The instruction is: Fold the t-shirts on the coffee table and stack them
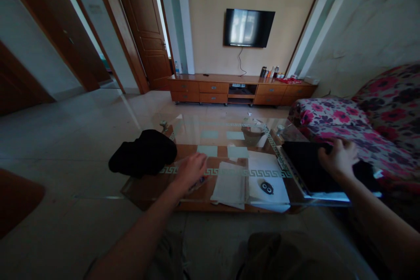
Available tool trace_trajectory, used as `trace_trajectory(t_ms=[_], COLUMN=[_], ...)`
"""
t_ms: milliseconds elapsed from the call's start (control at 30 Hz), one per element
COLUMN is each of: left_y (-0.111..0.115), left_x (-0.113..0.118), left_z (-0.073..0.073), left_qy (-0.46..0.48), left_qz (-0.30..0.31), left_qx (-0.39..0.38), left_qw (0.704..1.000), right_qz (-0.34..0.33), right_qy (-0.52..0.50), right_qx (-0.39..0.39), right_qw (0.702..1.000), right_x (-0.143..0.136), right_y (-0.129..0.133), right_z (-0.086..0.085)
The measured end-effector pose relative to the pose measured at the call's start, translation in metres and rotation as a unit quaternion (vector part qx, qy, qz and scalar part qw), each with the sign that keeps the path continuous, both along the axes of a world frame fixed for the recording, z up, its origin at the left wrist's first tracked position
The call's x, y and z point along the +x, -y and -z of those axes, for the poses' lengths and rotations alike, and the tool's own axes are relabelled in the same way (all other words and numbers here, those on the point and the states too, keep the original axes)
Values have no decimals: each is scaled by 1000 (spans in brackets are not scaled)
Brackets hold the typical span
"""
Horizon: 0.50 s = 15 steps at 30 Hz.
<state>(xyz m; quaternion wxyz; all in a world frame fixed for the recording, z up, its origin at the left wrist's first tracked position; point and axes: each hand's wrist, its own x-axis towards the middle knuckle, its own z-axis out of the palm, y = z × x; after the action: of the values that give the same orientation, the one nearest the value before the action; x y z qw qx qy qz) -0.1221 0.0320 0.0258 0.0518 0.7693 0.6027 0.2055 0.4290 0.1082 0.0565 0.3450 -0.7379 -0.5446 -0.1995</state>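
My right hand (341, 157) is over the right end of the glass coffee table (226, 192), its thumb and curled fingers gripping a flat black cloth (306, 168). White sheets show from under the edge of that cloth. Above the table's near left part is my left hand (193, 169), fingers curled together; whatever they hold, if anything, is hidden. Just below it is a small object too dim to make out. A bunched black cloth (144, 153) lies at the table's left end. White papers (229, 183) and a round black item with two white eye-like rings (267, 187) are between my hands.
A sofa with a floral cover (331, 113) stands along the right side. Across the tiled floor (98, 140) is a low wooden TV cabinet (213, 92) bearing several bottles (271, 72). A television (249, 28) hangs above it. A wooden door (141, 22) is at the back left.
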Motion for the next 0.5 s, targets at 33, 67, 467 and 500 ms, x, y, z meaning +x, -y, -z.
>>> trace_trajectory(t_ms=[33, 67, 467, 500], left_y=[-9, -17, -19, -20], left_x=[-18, -36, -152, -153], left_z=[-2, -2, 45, 47], left_qy=[-6, -10, -112, -104], left_qz=[-73, -145, -474, -473], left_qx=[21, 37, -52, -59], left_qw=[997, 989, 872, 873], right_qz=[-39, -87, -379, -378], right_qy=[-5, -6, 32, 28], right_qx=[-17, -28, -176, -179], right_qw=[999, 996, 908, 908], right_x=[-24, -49, -208, -207], right_y=[0, 0, 35, 34], right_z=[-2, -3, 71, 74])
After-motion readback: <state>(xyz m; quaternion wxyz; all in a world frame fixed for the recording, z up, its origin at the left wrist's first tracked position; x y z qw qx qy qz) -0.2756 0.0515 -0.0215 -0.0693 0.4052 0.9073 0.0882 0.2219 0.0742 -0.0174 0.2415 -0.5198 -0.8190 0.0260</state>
